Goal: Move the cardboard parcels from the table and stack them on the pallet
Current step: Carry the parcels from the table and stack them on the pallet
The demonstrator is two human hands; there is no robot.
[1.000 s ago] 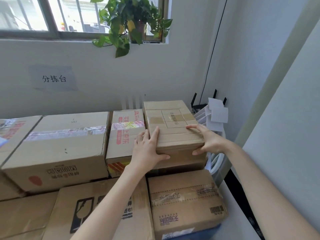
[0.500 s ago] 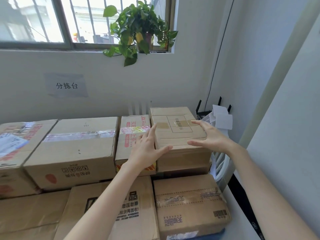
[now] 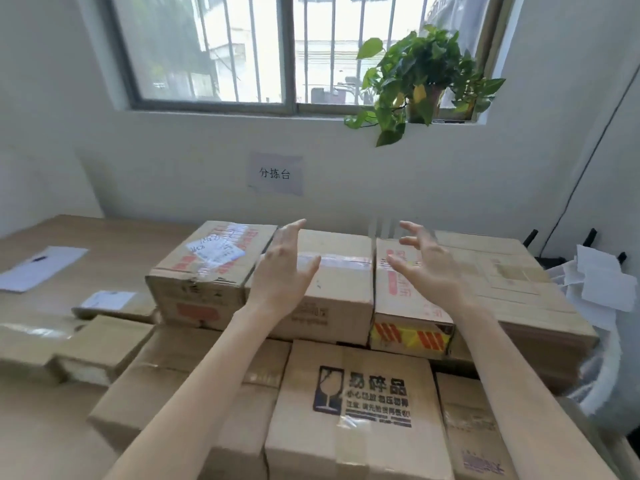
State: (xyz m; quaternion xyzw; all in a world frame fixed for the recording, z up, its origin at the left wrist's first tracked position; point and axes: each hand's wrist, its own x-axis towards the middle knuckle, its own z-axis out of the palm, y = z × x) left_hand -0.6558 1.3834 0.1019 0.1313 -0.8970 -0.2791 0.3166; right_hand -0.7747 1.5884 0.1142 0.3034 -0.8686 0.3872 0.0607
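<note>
The table (image 3: 104, 237) is running pale and wooden along a white wall, and cardboard parcels (image 3: 138, 386) are crowding most of it in two rows. A white sheet (image 3: 41, 268) is lying on the bare wood at the far left. Above the table, a barred window (image 3: 214, 50) is letting in daylight, a leafy plant (image 3: 422, 74) is trailing off the right end of the sill, and a paper sign (image 3: 275, 174) is sticking to the wall below. A dark cable (image 3: 588, 161) is running down the right corner, and loose papers (image 3: 602, 282) are piling up beside the table's right end.

I am reaching both arms out over the near row, where a fragile box (image 3: 360, 410) is sitting between my forearms. My left hand (image 3: 284, 268) is hanging open with straight fingers over the seam where a labelled box (image 3: 204, 271) is butting against a plain box (image 3: 343, 289). My right hand (image 3: 426, 265) is spreading its fingers, loosely bent, over a red box (image 3: 408, 313), with a flat box (image 3: 519, 282) lying just right of it. My palms are facing each other across the plain box, which is sitting between and below them. Neither hand is holding anything, and I cannot tell whether either is touching cardboard.
</note>
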